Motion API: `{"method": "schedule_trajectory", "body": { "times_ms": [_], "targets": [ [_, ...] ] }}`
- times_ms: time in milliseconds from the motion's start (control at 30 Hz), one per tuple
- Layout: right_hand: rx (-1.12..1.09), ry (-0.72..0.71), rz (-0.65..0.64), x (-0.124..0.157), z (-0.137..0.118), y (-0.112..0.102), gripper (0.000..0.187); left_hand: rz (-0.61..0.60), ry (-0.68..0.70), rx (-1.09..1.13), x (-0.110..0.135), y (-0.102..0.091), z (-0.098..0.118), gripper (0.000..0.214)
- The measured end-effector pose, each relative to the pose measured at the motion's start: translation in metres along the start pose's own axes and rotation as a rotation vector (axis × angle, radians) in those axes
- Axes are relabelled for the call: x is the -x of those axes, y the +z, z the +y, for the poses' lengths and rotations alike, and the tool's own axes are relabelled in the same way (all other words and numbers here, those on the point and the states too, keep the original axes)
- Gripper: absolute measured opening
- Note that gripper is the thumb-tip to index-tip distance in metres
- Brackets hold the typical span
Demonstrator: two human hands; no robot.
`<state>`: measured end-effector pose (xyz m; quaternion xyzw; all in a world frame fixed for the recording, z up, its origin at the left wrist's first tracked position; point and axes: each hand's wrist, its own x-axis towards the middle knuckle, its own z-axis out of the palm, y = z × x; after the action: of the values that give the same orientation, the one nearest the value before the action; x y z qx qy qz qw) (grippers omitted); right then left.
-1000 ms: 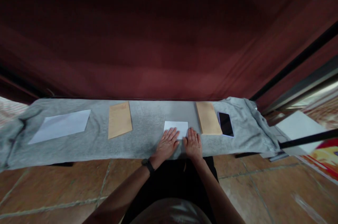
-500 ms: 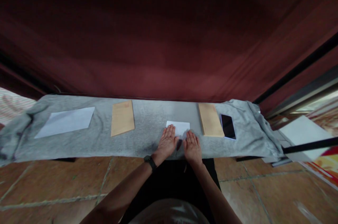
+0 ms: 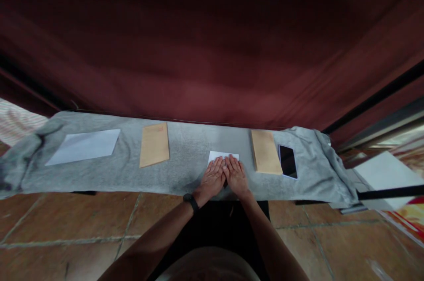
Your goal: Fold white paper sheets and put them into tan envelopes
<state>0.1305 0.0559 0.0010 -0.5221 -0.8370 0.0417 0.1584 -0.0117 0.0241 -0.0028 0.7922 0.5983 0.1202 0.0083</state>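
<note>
A small white sheet of paper (image 3: 215, 154), perhaps folded, lies flat at the middle of the grey cloth. My left hand (image 3: 212, 177), with a dark watch (image 3: 191, 203) on its wrist, rests flat on the paper, fingers stretched forward. Right beside it my right hand (image 3: 236, 176) also lies flat on the paper, fingers extended. The two hands touch or nearly touch, and they hide the paper's near part. To the right sits a stack of brown envelopes (image 3: 266, 152); a single brown envelope (image 3: 154, 145) is on the left.
Grey cloth (image 3: 188, 139) covers the long narrow table. A larger white sheet (image 3: 85, 146) lies at far left. A phone (image 3: 288, 161) is beside the stack. A red curtain (image 3: 205, 82) hangs behind. White papers (image 3: 386, 172) show at right, past a black bar (image 3: 394, 193).
My right hand has moved left and up onto the paper, closing the gap to my left hand. My left hand still presses flat. The view has shifted slightly.
</note>
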Motion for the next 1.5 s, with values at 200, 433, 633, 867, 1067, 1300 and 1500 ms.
{"method": "schedule_trajectory", "body": {
  "times_ms": [200, 433, 633, 867, 1067, 1300, 1500],
  "targets": [
    [0.093, 0.027, 0.075, -0.002, 0.007, 0.006, 0.051, 0.028, -0.083, -0.002, -0.013, -0.006, -0.007, 0.056],
    [0.132, 0.079, 0.115, 0.001, 0.006, 0.012, 0.055, 0.05, -0.149, -0.021, -0.019, -0.005, -0.012, 0.058],
    [0.142, 0.096, 0.101, 0.001, 0.002, 0.007, 0.055, 0.02, -0.137, -0.061, -0.02, -0.008, -0.008, 0.06],
    [0.154, 0.065, 0.126, 0.003, 0.007, 0.011, 0.056, -0.026, 0.046, -0.087, -0.026, -0.007, -0.009, 0.055],
    [0.17, 0.075, 0.148, 0.003, 0.009, 0.014, 0.056, -0.069, 0.118, -0.082, -0.03, -0.011, -0.011, 0.055],
    [0.162, 0.105, 0.152, 0.005, 0.011, 0.016, 0.056, -0.098, 0.164, -0.091, -0.035, -0.015, -0.007, 0.057],
    [0.127, 0.098, 0.158, 0.006, 0.012, 0.014, 0.056, -0.092, 0.131, -0.027, -0.03, -0.017, -0.009, 0.056]
  ]
}}
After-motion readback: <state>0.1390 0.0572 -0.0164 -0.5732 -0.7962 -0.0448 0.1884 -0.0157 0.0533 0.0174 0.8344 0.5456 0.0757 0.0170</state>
